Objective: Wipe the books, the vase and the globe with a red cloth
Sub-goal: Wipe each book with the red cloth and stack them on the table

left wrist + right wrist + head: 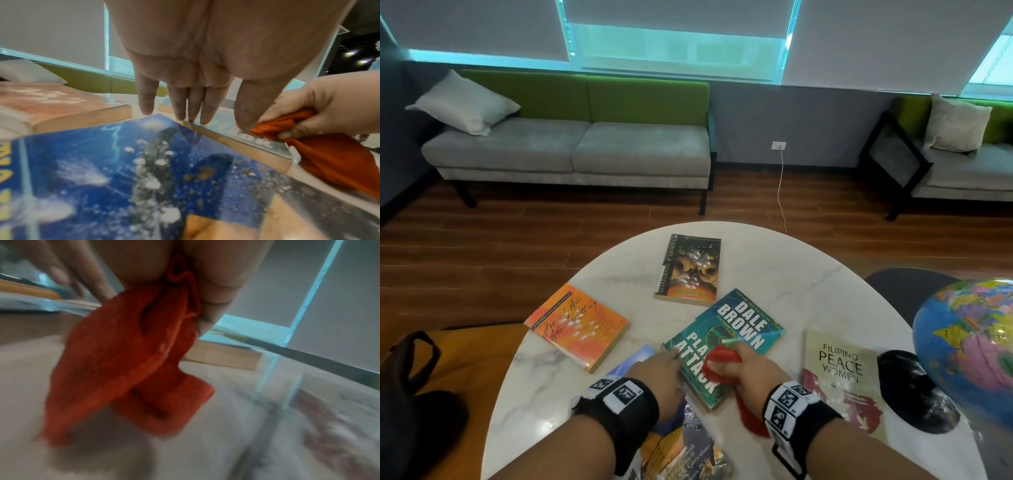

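My right hand (744, 365) grips a bunched red cloth (717, 368) and holds it on the cover of a teal Dale Brown book (743, 322); a tail of cloth hangs off the book's near edge. In the right wrist view the red cloth (133, 361) dangles from my curled fingers (216, 305). My left hand (662, 368) has straight fingers (191, 110) touching the teal book's (246, 139) left edge. Beneath it lies a blue book (102, 162) speckled with white powder. The globe (969, 342) stands at the right. No vase is clearly visible.
On the round marble table (774, 274) also lie an orange book (578, 325), a dark Guardians of Ga'Hoole book (688, 267) and a Filipino Peace Women book (842, 373). A black round object (914, 387) sits by the globe. A dark bag (410, 394) is at the left.
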The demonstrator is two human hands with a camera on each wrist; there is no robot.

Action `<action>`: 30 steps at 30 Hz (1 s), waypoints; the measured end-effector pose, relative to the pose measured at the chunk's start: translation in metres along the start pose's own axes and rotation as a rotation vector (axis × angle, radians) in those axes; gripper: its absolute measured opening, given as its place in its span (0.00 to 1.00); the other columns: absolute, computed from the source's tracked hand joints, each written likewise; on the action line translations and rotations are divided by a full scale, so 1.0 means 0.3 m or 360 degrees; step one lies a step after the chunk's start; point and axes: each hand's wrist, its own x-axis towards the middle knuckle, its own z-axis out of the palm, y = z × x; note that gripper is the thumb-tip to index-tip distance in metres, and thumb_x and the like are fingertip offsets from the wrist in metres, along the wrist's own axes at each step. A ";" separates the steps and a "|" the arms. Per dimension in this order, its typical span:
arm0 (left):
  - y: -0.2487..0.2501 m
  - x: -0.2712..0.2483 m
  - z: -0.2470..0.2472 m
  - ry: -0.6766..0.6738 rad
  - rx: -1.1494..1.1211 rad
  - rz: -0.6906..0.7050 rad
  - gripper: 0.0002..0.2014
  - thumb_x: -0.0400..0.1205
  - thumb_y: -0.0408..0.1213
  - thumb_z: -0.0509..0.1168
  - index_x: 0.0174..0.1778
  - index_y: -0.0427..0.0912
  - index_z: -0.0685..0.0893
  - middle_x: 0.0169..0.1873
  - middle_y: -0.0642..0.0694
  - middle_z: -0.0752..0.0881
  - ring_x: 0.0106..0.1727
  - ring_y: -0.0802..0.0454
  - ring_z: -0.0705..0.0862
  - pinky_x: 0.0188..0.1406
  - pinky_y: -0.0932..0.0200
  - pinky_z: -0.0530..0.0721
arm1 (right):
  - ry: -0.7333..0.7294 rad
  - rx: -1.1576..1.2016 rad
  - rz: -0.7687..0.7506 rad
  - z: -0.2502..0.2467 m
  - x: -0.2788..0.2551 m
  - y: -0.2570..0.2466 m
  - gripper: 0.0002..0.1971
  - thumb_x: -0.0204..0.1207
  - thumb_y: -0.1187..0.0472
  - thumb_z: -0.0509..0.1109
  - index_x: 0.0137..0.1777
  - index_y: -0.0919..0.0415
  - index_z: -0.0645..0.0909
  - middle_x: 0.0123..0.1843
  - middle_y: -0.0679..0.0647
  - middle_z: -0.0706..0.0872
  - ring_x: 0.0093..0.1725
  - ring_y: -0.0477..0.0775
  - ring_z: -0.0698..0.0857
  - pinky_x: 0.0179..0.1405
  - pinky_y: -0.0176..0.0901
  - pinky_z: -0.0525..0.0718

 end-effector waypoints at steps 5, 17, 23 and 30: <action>-0.036 -0.006 0.020 -0.0061 0.0132 -0.0111 0.35 0.84 0.50 0.57 0.84 0.49 0.48 0.84 0.49 0.43 0.85 0.49 0.46 0.81 0.42 0.56 | 0.0181 0.0032 0.0018 -0.005 0.008 -0.004 0.15 0.75 0.37 0.66 0.55 0.42 0.74 0.47 0.43 0.87 0.44 0.45 0.86 0.46 0.42 0.81; -0.055 0.028 -0.012 -0.0139 0.0169 -0.0103 0.33 0.84 0.39 0.59 0.84 0.51 0.54 0.85 0.50 0.47 0.85 0.50 0.47 0.80 0.37 0.54 | -0.0005 -0.0065 -0.0061 0.084 0.098 -0.079 0.16 0.73 0.36 0.68 0.52 0.44 0.75 0.45 0.47 0.88 0.41 0.51 0.88 0.42 0.46 0.85; -0.070 0.025 -0.005 -0.0159 0.0133 -0.0086 0.33 0.84 0.38 0.59 0.84 0.51 0.52 0.85 0.51 0.45 0.85 0.51 0.47 0.80 0.35 0.52 | 0.0130 0.0280 0.0100 0.025 0.179 -0.105 0.20 0.64 0.34 0.73 0.48 0.46 0.77 0.43 0.52 0.90 0.39 0.56 0.90 0.45 0.55 0.89; -0.065 0.023 -0.006 -0.0063 0.0124 -0.0069 0.30 0.84 0.38 0.58 0.83 0.52 0.57 0.84 0.52 0.50 0.84 0.50 0.49 0.79 0.34 0.51 | -0.0078 0.0013 -0.0018 0.140 0.155 -0.129 0.19 0.68 0.34 0.70 0.49 0.46 0.75 0.44 0.48 0.88 0.44 0.50 0.87 0.52 0.48 0.82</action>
